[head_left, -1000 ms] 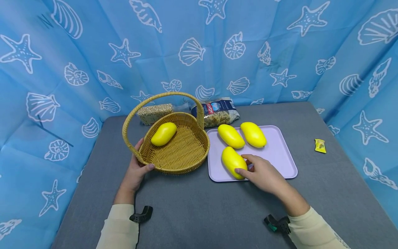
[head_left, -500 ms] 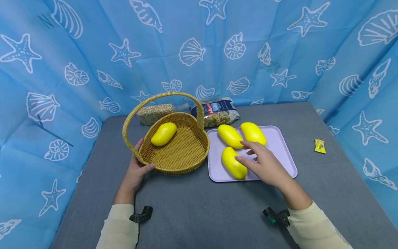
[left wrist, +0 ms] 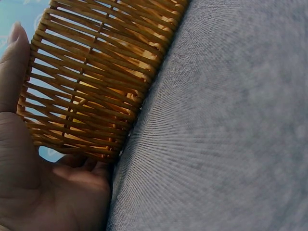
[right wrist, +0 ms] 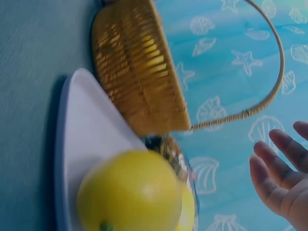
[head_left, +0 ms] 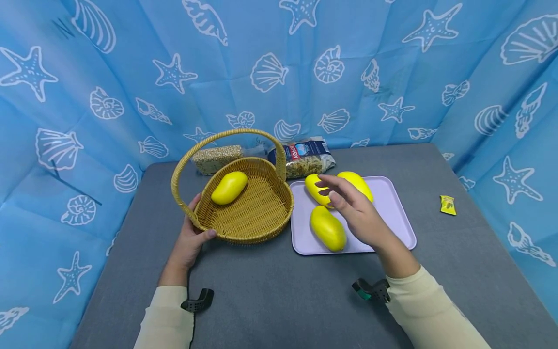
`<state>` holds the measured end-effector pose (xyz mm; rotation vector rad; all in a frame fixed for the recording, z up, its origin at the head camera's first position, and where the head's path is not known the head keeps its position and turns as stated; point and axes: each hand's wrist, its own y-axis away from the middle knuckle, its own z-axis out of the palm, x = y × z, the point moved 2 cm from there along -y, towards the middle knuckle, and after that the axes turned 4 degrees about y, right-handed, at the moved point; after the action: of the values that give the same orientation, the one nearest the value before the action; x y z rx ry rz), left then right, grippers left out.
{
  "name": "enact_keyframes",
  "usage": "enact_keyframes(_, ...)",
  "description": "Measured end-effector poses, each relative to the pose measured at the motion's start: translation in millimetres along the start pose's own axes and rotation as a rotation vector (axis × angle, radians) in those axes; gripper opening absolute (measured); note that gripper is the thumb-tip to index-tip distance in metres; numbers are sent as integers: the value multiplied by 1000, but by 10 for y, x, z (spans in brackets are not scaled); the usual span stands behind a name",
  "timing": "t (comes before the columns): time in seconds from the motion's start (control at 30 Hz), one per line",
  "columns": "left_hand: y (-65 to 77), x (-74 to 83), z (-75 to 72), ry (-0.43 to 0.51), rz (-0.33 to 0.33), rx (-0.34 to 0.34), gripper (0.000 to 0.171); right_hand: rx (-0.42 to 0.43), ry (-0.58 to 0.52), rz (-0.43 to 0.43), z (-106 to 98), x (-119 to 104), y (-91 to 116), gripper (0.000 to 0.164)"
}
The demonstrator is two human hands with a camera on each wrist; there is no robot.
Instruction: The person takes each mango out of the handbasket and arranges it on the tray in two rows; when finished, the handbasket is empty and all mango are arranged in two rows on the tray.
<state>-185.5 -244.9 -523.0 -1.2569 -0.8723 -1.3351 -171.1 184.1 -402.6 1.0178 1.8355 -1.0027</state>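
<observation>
A wicker basket (head_left: pixel 261 218) with a tall hoop handle stands left of centre, one yellow mango (head_left: pixel 229 188) lying inside it. My left hand (head_left: pixel 191 246) grips its near left side, thumb at the rim; the left wrist view shows the fingers tucked low against the woven wall (left wrist: pixel 96 72). Right of the basket, a pale lilac tray (head_left: pixel 394 218) carries three mangoes: a near one (head_left: pixel 328 230), a far left one (head_left: pixel 312 185) and a far right one (head_left: pixel 358 182). Over them hovers my right hand (head_left: pixel 362 218), fingers spread and holding nothing, partly covering the far two.
Behind the basket lie a clear bag of pale grains or beans (head_left: pixel 218 159) and a pasta bag (head_left: pixel 305 157) with a dark blue label. A small yellow packet (head_left: pixel 447 205) is at the right of the grey table (head_left: pixel 270 300). Blue shell-print curtains (head_left: pixel 270 43) surround the table.
My right hand has let go of the near mango, leaving it on the tray, and has risen up and away toward the far mangoes. The left hand and basket stay put.
</observation>
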Motion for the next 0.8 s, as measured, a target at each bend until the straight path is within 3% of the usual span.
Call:
enact_keyframes(0.13, -5, -15, -7, 7, 2, -5, 104, -52, -129, -49, 81, -52, -83, 57)
enact_keyframes(0.27, -9, -26, -9, 11, 2, -7, 103, -98, -290, -102, 180, -76, -178, 76)
enact_keyframes(0.43, -4, -22, -9, 6, 5, -1, 102, -120, -442, -108, 351, -82, -289, 97)
enact_keyframes(0.8, -4, -16, -19, -10, 13, -4, 102, -194, -508, -57, 869, -26, -503, 103)
